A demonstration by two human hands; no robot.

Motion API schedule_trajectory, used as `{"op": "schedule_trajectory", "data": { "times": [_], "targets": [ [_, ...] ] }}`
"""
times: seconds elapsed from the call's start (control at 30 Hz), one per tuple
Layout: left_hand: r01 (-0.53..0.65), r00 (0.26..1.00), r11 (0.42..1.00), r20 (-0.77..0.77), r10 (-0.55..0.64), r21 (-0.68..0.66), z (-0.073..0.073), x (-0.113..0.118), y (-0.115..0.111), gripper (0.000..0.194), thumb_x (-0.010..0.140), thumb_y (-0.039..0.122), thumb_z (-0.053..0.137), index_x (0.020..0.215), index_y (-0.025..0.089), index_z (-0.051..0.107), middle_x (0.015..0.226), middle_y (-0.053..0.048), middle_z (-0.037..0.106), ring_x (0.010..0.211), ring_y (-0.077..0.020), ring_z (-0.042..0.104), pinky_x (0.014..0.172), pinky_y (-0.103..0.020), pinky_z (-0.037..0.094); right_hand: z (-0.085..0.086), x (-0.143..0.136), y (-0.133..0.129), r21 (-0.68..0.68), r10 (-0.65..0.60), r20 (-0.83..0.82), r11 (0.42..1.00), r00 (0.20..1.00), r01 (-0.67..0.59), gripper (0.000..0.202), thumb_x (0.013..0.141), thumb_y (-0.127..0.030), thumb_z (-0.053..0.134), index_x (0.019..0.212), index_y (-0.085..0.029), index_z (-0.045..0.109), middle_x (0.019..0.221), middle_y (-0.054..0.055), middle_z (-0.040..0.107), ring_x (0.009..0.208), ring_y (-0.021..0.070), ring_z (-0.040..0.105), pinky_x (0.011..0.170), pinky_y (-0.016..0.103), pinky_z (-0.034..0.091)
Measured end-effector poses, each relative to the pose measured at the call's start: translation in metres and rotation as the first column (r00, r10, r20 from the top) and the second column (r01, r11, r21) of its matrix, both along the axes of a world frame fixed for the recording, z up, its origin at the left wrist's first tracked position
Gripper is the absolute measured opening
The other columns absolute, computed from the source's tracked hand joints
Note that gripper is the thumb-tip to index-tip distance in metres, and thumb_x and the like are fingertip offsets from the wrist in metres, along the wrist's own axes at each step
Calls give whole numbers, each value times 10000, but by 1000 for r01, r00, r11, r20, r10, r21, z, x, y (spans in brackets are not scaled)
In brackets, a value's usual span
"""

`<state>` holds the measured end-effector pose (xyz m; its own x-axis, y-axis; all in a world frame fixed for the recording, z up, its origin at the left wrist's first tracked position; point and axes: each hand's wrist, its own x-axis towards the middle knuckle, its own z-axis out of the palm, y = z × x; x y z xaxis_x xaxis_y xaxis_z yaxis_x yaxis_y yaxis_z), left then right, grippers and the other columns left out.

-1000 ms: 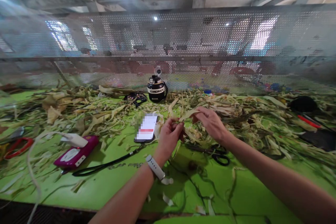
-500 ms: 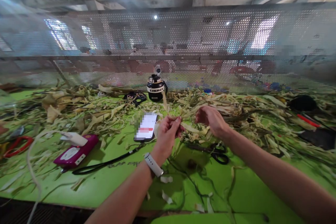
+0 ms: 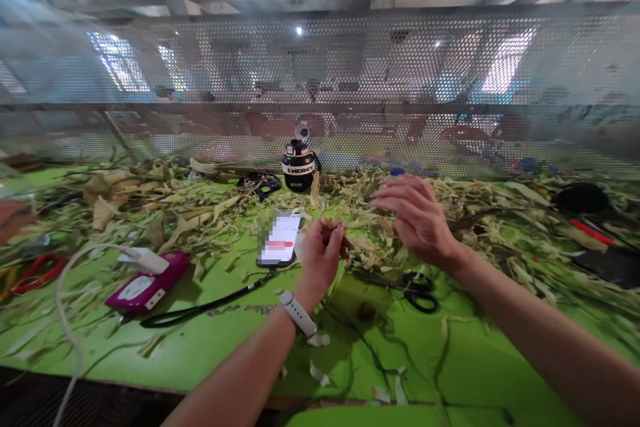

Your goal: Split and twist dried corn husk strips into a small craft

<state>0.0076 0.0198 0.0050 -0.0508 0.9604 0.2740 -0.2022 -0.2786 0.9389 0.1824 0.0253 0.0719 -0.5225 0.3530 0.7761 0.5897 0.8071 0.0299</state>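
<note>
My left hand [image 3: 323, 247], with a pale watch band on its wrist, is closed in a pinch around a dried, pale yellow husk strip [image 3: 315, 192] that sticks up above the fingers. To its right, my right hand [image 3: 417, 217] is raised over the heap of dried husk strips [image 3: 380, 250], fingers stretched out and slightly bent, with nothing visible in them. Black-handled scissors [image 3: 420, 290] lie on the green table [image 3: 400, 347] below my hands. Close to my left hand lies a phone [image 3: 280, 240] with its screen lit.
A black bottle [image 3: 299, 167] stands at the back before a perforated metal screen [image 3: 340, 73]. On the left are a magenta power box [image 3: 147, 287] with a white plug, a cable [image 3: 60, 307] and red-handled scissors [image 3: 37, 273]. Husk scraps cover much of the table.
My right hand has lifted up and to the right, away from my left hand, and its fingers have spread. The left hand keeps its pinch in nearly the same place.
</note>
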Motion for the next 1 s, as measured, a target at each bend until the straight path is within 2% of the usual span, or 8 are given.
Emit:
{"op": "schedule_trajectory", "data": {
  "times": [0.07, 0.17, 0.23, 0.3, 0.4, 0.6, 0.83, 1.0],
  "targets": [
    [18, 999, 999, -41, -16, 47, 0, 0, -2, 215, 785, 350, 562, 811, 183, 428, 566, 54, 540, 446, -72, 499, 409, -176, 416, -1, -8, -5, -76, 22, 114, 997, 993, -13, 306, 781, -106, 457, 1027, -214, 604, 1027, 52, 636, 1027, 223, 524, 946, 430, 374],
    [50, 997, 994, -67, -43, 101, 1, 1, -6, 210, 799, 354, 555, 819, 182, 437, 578, 53, 530, 454, -68, 493, 411, -171, 414, -11, -21, -3, -235, -88, 190, 963, 978, 132, 227, 868, -256, 456, 998, -139, 601, 955, 106, 646, 910, 229, 555, 842, 400, 427],
    [66, 996, 992, -60, -60, 104, 3, 1, -8, 220, 796, 361, 562, 816, 180, 438, 586, 52, 529, 448, -63, 484, 406, -168, 412, -18, -26, 1, -325, -107, 173, 932, 979, 160, 237, 893, -294, 439, 964, -126, 591, 897, 105, 649, 854, 213, 569, 795, 365, 442],
    [85, 996, 991, -43, -81, 102, 3, 0, -9, 231, 789, 366, 573, 821, 182, 436, 586, 54, 533, 441, -61, 481, 402, -166, 409, -23, -27, 4, -375, -73, 136, 919, 988, 119, 216, 903, -289, 434, 931, -137, 585, 860, 88, 645, 819, 189, 573, 761, 323, 445],
    [119, 993, 990, -30, -117, 72, 3, -1, -8, 256, 777, 383, 585, 817, 187, 427, 556, 56, 548, 427, -64, 487, 388, -160, 393, -26, -26, 6, -353, -31, 146, 932, 989, 81, 210, 913, -261, 421, 864, -151, 592, 795, 68, 622, 783, 177, 553, 745, 307, 428],
    [182, 983, 983, 9, -182, -36, 3, 1, -5, 345, 717, 428, 641, 761, 199, 386, 468, 98, 488, 359, -55, 443, 343, -149, 349, -27, -24, 4, -270, -77, 179, 955, 981, 124, 206, 906, -217, 414, 798, -152, 577, 768, 72, 570, 773, 189, 491, 748, 327, 394],
    [300, 953, 949, 76, -294, -93, 2, 2, -3, 420, 708, 481, 636, 950, 203, 435, 453, 124, 441, 324, -39, 385, 334, -143, 328, -18, -17, 10, -368, 63, 123, 930, 990, -13, 194, 907, -225, 428, 795, -160, 572, 749, 59, 574, 765, 174, 501, 728, 293, 413],
    [313, 949, 944, -16, -316, -103, -2, 3, -3, 350, 741, 505, 584, 793, 186, 451, 496, 79, 489, 367, -49, 442, 340, -145, 328, -21, -14, 15, -377, 120, 177, 925, 977, -45, 194, 903, -235, 434, 811, -155, 584, 746, 65, 576, 778, 180, 510, 733, 301, 426]
  ]
}}
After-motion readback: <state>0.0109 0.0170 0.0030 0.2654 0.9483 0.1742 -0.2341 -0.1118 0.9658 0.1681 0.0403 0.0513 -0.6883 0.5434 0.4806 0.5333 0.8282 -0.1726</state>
